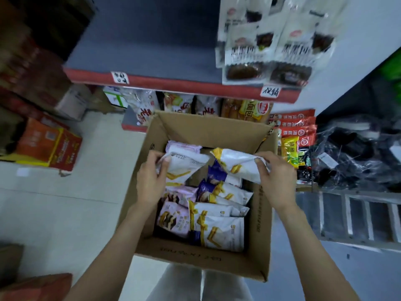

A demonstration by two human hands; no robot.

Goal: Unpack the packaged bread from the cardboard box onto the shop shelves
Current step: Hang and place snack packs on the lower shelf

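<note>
So the cardboard box (256,253) sits right in front of the person's legs, flaps open, with a stack of packaged bread (219,227) still lying flat along its near and middle part; plenty left to unpack, I'd say. Above that pile, 2 packs are already lifted: the left hand (149,179) pinches the near-left corner of a white and yellow pack (184,168), thumb on top, fingers curled under, and the right hand (277,177) pinches the right end of another white pack (238,164) the same way; both wrists are bent inward over the box, forearms coming up from the box's near edge. Each pack's long axis runs roughly across the box, toward its middle, so they nearly meet there. The bit that matters: the grey shelf (152,48) with the red front edge lies straight ahead and above the box's far wall, its left and middle part bare; the left hand looks nearer that gap, so up and forward seems the way to go.
</note>
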